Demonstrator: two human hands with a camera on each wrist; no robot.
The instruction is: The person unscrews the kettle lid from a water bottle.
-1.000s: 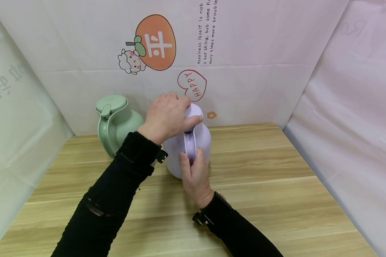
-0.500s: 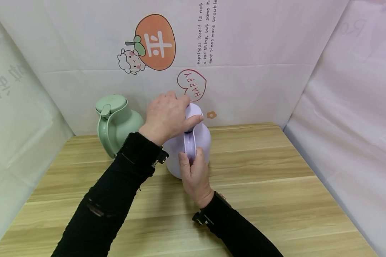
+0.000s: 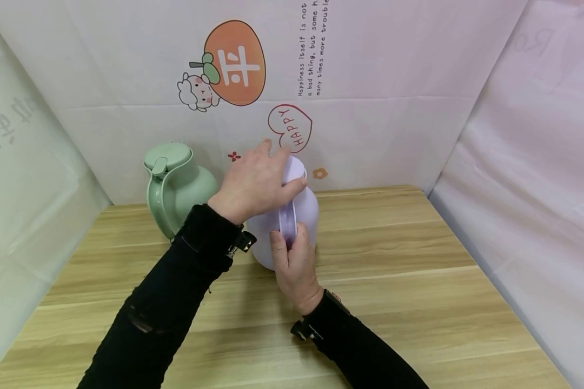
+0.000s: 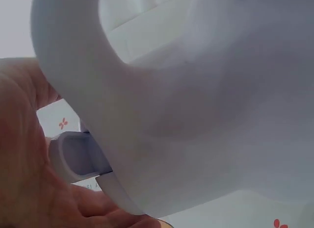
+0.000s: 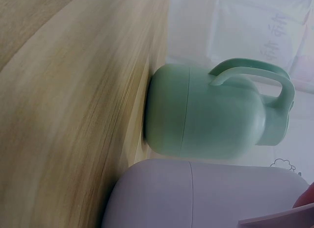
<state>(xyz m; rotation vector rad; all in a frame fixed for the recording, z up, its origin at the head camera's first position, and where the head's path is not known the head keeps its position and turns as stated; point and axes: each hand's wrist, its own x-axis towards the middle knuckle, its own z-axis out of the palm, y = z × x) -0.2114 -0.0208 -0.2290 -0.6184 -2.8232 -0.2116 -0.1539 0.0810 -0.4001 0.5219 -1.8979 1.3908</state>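
Both hands are on the lilac jug point(image 3: 305, 208): the left hand point(image 3: 253, 183) lies curled over its lid point(image 3: 294, 168), thumb pressed along the lid's near rim and fingers wrapped over the far side, while the right hand point(image 3: 294, 265) grips the lilac handle point(image 3: 288, 224) from below, fingers closed round the loop. Upright on the wooden table point(image 3: 394, 281), the jug stands toward the back edge, roughly midway between the left and right edges. From the left wrist view the jug's pale body point(image 4: 206, 105) fills most of the frame, with the palm point(image 4: 22, 179) at the lower left and a rounded lilac part of the jug point(image 4: 73, 157) right against it; how tightly the fingers clamp there cannot be told from so close. Behind and to the left, a green jug point(image 3: 175, 186) of the same shape stands upright with its own lid on, close to the table's back left corner and just beside the lilac one; whether the two touch cannot be told. In the right wrist view the green jug point(image 5: 216, 113) shows with its handle point(image 5: 260, 73) turned away from the lilac body point(image 5: 196, 198) in the foreground. Both arms wear black sleeves point(image 3: 165, 302). A white backdrop point(image 3: 394, 81) printed with an orange cartoon fruit point(image 3: 236, 62) and a red heart reading HAPPY point(image 3: 292, 127) rises behind the table.
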